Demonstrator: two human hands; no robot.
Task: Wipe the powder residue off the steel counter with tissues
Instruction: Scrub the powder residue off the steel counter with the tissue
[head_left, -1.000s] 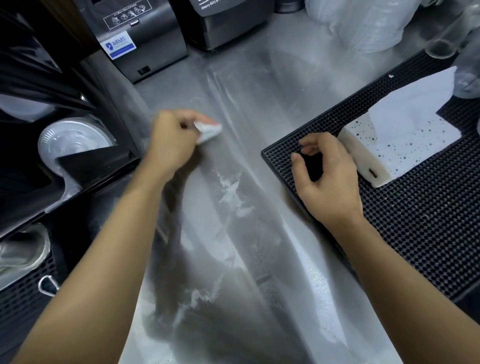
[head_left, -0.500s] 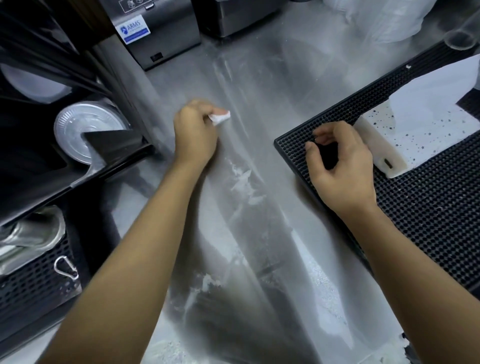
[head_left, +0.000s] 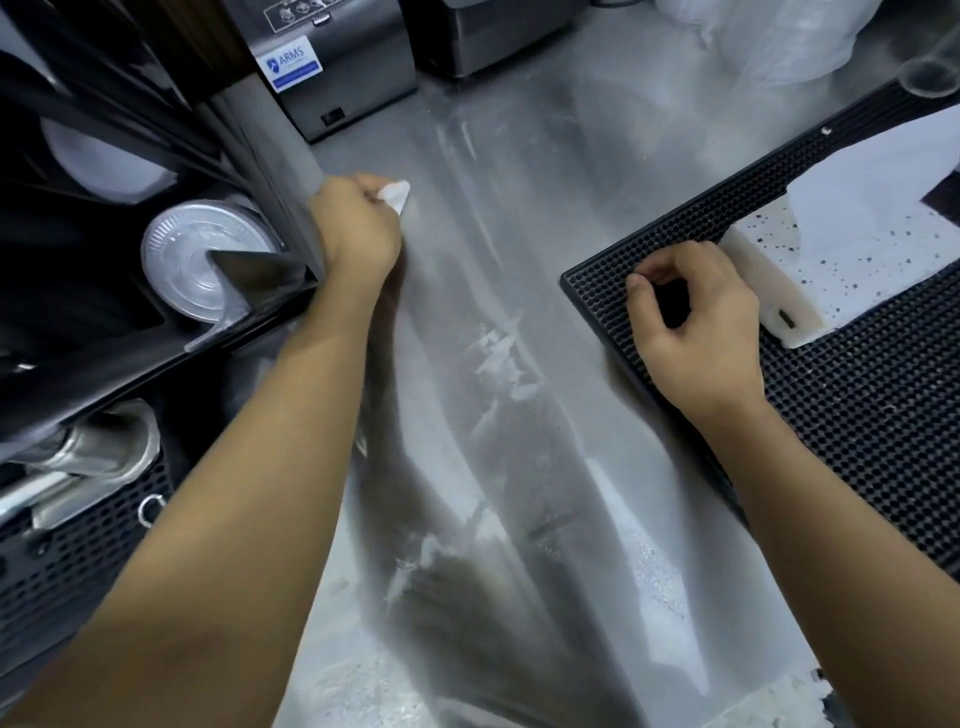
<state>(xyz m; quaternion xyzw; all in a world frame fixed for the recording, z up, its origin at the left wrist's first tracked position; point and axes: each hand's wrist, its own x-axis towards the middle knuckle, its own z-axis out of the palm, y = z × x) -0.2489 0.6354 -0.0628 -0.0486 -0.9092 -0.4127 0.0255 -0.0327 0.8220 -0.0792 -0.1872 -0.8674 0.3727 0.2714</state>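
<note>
My left hand (head_left: 356, 228) grips a small wad of white tissue (head_left: 396, 194) and holds it on the steel counter (head_left: 519, 218) near the left wall. White powder residue (head_left: 501, 358) streaks the middle of the counter, and more powder (head_left: 415, 566) lies nearer to me. My right hand (head_left: 693, 325) rests on the corner of the black rubber mat (head_left: 857, 415), fingers loosely curled and holding nothing. Just right of that hand, a white speckled tissue box (head_left: 810, 270) lies on the mat, with a tissue sticking out of it.
A grey machine (head_left: 332, 57) with an ARMS label stands at the back left, another machine beside it. A black rack with clear lids (head_left: 202, 254) lines the left side. White plastic bags (head_left: 769, 36) and a clear cup (head_left: 930, 73) sit at the back right.
My left hand with the tissue has shifted a little farther back and closer to the left wall. My right hand has stayed on the mat corner.
</note>
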